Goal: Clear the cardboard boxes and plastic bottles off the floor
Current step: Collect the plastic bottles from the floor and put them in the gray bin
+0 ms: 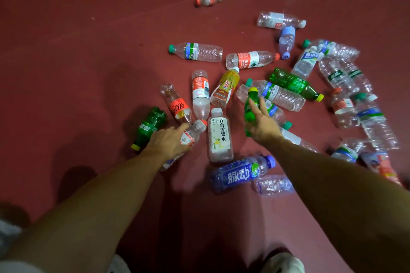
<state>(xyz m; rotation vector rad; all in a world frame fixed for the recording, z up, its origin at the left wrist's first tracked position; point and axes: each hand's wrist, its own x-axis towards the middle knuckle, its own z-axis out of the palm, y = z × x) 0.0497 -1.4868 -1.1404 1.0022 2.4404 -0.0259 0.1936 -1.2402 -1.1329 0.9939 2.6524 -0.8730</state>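
Each grip clamps on a bottle, the left hand (168,142) on a clear bottle (195,130) and the right hand (264,127) on a small green bottle (249,115), likely to lift two at once from the strewn bottles (199,52) spreading toward two o'clock across the floor (77,40).

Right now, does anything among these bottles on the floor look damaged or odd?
Yes. The clear bottle beside the blue bottle is crushed, and the clear water bottles at far right are crumpled too. The others look intact, just scattered on their sides. No cardboard boxes are in view.
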